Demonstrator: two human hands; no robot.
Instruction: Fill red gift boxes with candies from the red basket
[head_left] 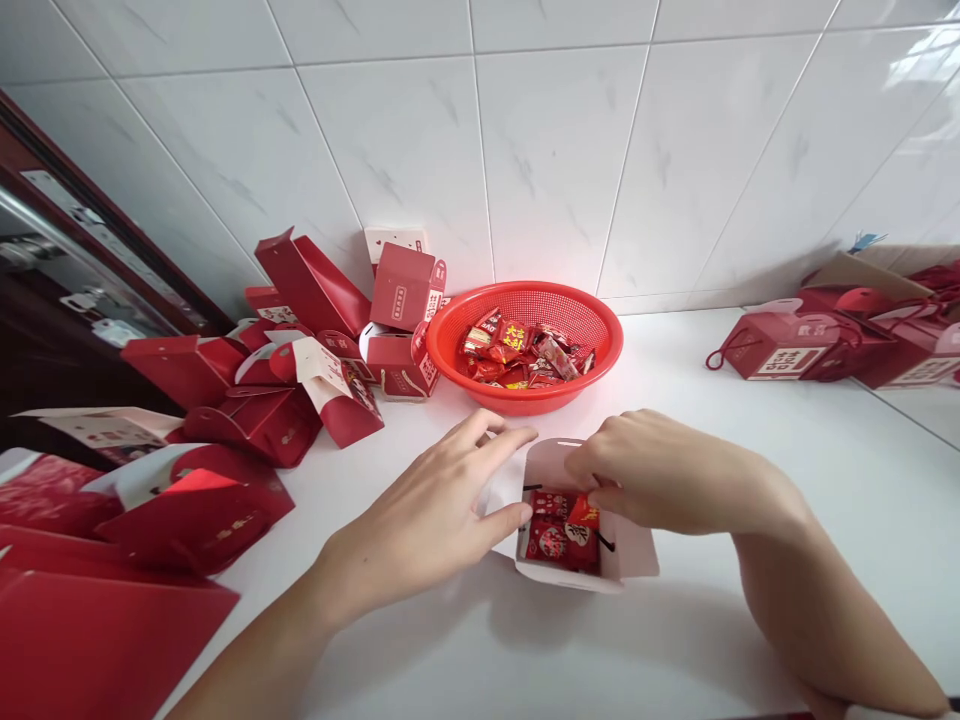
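The open box lies between the hands. The right hand pinches a candy packet inside; the left hand, spread, touches its left flap.

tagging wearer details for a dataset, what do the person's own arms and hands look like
The left hand and right hand wear no gloves, and no rings, watch or bracelet show. The forearms have no sleeves as far as the frame shows. Nails are short and unpainted.

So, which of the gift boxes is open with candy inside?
The box between the left hand and right hand, red packets showing inside; the others lie farther off.
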